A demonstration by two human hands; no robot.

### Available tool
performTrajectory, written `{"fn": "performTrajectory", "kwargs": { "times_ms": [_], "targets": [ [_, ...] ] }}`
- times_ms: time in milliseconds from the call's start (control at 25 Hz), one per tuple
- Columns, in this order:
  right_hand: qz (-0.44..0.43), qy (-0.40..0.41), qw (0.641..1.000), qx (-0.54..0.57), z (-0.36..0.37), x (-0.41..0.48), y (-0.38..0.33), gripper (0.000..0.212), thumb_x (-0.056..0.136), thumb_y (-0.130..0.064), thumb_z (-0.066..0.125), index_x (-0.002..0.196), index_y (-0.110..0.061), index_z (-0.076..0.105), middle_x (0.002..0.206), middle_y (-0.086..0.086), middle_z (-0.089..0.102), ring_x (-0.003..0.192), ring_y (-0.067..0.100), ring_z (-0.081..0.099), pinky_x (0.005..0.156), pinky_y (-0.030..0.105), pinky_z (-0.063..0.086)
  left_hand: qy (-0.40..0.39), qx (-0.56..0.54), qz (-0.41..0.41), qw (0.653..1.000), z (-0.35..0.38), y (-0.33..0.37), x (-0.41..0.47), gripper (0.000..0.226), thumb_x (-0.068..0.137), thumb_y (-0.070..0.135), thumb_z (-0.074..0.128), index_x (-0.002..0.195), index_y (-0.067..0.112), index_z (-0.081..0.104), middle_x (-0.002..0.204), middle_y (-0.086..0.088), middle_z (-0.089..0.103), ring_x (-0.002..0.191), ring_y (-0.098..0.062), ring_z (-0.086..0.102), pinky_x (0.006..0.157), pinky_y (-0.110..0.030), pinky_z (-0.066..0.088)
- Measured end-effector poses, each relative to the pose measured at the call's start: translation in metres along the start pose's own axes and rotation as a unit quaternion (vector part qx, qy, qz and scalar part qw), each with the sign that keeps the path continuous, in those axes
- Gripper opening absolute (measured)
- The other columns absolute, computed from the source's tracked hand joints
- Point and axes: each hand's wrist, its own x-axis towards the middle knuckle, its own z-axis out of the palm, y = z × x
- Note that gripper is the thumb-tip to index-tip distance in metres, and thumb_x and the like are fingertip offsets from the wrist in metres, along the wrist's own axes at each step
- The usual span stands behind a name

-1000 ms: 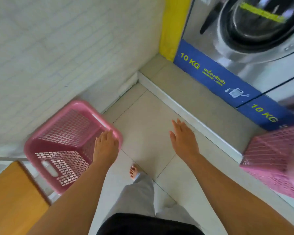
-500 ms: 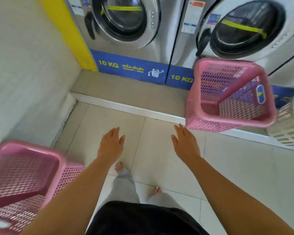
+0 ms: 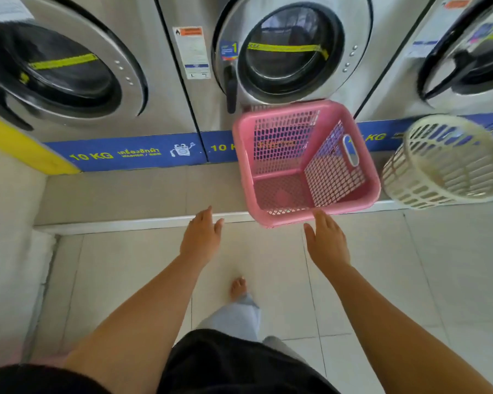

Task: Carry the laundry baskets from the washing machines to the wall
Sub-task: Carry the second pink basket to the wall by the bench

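Both hands empty, reaching toward pink laundry basket point(image 3: 282, 214).
Left hand point(image 3: 201, 238) and right hand point(image 3: 326, 243) spread flat, holding nothing; right fingertips at basket's near rim; white round basket point(image 3: 444, 166) just beside.

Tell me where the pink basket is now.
In the head view, the pink basket sits right of centre on the raised step before the middle washing machine, with the white round basket to its right.
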Motion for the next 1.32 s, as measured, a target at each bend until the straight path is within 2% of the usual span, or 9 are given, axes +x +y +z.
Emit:
{"fn": "performTrajectory", "kwargs": {
  "times_ms": [320,480,720,880,1000,1080,1120,1200,1320],
  "targets": [
    [0.083,0.046,0.994,0.057,-0.041,0.106,0.04,0.046,0.096,-0.027,0.045,0.138,-0.013,0.04,0.146,0.009,0.046,0.133,0.032,0.042,0.108,0.053,0.037,-0.02,0.004,-0.01,1.0,0.007,0.083,0.093,0.056,0.1,0.03,0.041,0.148,0.005,0.028,0.15,-0.021,0.037,0.135,-0.037,0.039,0.108,-0.045,0.033],
    [0.084,0.046,0.995,0.041,-0.063,0.169,0.068,0.048,0.095,-0.028,0.048,0.14,-0.017,0.037,0.147,0.006,0.045,0.132,0.033,0.042,0.108,0.052,0.036,-0.008,-0.02,-0.059,0.998,0.023,0.112,0.123,0.056,0.1,0.029,0.04,0.148,0.005,0.026,0.148,-0.021,0.037,0.134,-0.039,0.039,0.107,-0.047,0.034],
    [0.063,-0.002,0.998,0.009,-0.08,0.274,0.107,0.057,0.094,-0.03,0.049,0.145,-0.015,0.027,0.146,0.015,0.043,0.129,0.039,0.041,0.106,0.053,0.037,0.019,-0.088,-0.178,0.98,0.056,0.147,0.17,0.061,0.098,0.031,0.045,0.149,0.009,0.021,0.146,-0.02,0.038,0.13,-0.04,0.044,0.101,-0.052,0.04],
    [0.052,-0.019,0.998,0.009,-0.07,0.324,0.121,0.065,0.095,-0.034,0.047,0.15,-0.027,0.014,0.157,0.011,0.026,0.138,0.039,0.035,0.11,0.053,0.034,0.043,-0.109,-0.242,0.963,0.072,0.15,0.197,0.066,0.098,0.029,0.046,0.153,0.011,0.014,0.155,-0.016,0.029,0.138,-0.038,0.037,0.108,-0.05,0.035],
    [0.017,-0.029,0.999,0.021,-0.055,0.347,0.136,0.069,0.094,-0.03,0.048,0.149,-0.039,0.009,0.152,0.014,0.033,0.131,0.041,0.043,0.099,0.058,0.043,0.063,-0.102,-0.259,0.958,0.086,0.136,0.217,0.069,0.097,0.031,0.045,0.153,0.012,0.01,0.153,-0.019,0.033,0.134,-0.042,0.04,0.105,-0.053,0.037],
    [-0.01,-0.022,0.999,0.042,-0.047,0.355,0.144,0.073,0.092,-0.023,0.048,0.15,-0.043,0.008,0.147,0.015,0.04,0.124,0.039,0.05,0.088,0.054,0.049,0.077,-0.109,-0.254,0.958,0.093,0.126,0.226,0.071,0.096,0.032,0.047,0.154,0.018,0.006,0.152,-0.018,0.036,0.13,-0.044,0.045,0.102,-0.054,0.04],
    [-0.024,-0.012,0.998,0.049,-0.045,0.356,0.146,0.074,0.092,-0.019,0.048,0.15,-0.042,0.01,0.143,0.015,0.045,0.118,0.038,0.054,0.08,0.048,0.051,0.088,-0.113,-0.249,0.958,0.095,0.124,0.227,0.072,0.096,0.032,0.048,0.154,0.023,0.006,0.151,-0.016,0.038,0.127,-0.044,0.048,0.1,-0.055,0.042],
    [-0.038,0.007,0.998,0.056,-0.046,0.356,0.149,0.074,0.091,-0.012,0.047,0.152,-0.037,0.014,0.135,0.014,0.052,0.107,0.035,0.058,0.069,0.035,0.043,0.117,-0.106,-0.243,0.957,0.098,0.124,0.227,0.068,0.097,0.032,0.046,0.153,0.029,0.007,0.149,-0.012,0.044,0.121,-0.045,0.054,0.096,-0.053,0.044],
    [-0.039,0.016,0.997,0.059,-0.049,0.349,0.149,0.073,0.091,-0.009,0.047,0.153,-0.033,0.017,0.136,0.012,0.052,0.107,0.034,0.058,0.071,0.032,0.039,0.135,-0.083,-0.256,0.954,0.098,0.131,0.219,0.064,0.099,0.03,0.041,0.153,0.03,0.007,0.15,-0.01,0.042,0.12,-0.046,0.054,0.099,-0.054,0.042]
  ]
}}
